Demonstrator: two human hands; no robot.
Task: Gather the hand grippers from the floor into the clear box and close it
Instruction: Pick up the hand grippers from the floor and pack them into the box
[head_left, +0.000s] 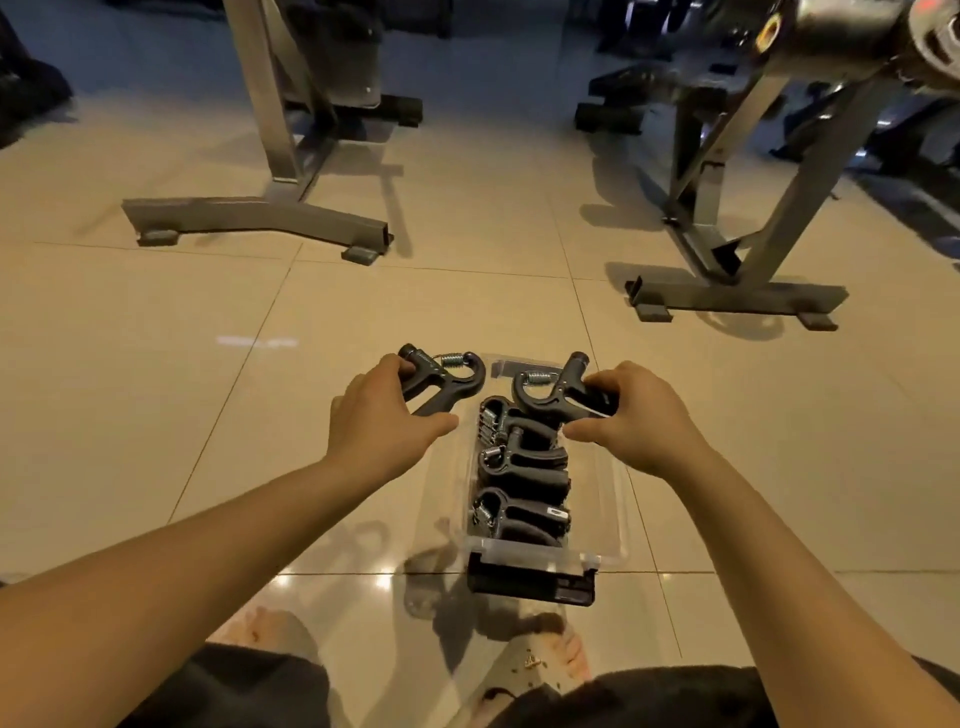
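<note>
— Any writing that can be read?

— None. The hand gripper (434, 382) in the left hand (379, 415) has a pale mark along its handle, too blurred to read. The second hand gripper (550, 397), in the right hand (639, 415), shows only a pale streak.

— And inside the clear box (530, 552)?

— One packed gripper (519, 517) carries a small light badge (556, 512); its letters are too small.

— The gym machine (831, 26) at the top right?

— A yellow ring (771, 28), smeared, with no legible number.

Hand grippers (521, 493) lie in the clear box (535, 552); gym frames (260, 214) stand behind
</note>
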